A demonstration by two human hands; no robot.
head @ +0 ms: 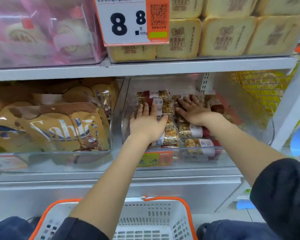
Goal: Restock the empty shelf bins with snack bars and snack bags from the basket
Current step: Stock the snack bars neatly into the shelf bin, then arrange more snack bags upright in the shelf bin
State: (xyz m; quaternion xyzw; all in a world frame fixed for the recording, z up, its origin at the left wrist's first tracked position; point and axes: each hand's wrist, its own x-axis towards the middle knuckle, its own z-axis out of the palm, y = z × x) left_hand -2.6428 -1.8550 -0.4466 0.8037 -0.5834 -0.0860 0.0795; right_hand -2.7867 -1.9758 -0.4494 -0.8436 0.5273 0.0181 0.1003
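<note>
Left of the clear bin (249,108), the neighbouring bin holds brown snack bags (62,129). Inside the clear bin, your left hand (148,121) lies flat with straight fingers pressing the left stack of snack bars (171,134). Beside it, your right hand (194,110) rests the same way, fingers spread and released, on the right stack, grasping nothing. Below the clear bin, the white basket (156,217) with an orange rim sits between your forearms.

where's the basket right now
In the head view the white, orange-rimmed basket sits at bottom centre, below the shelf, between the person's forearms.
</note>
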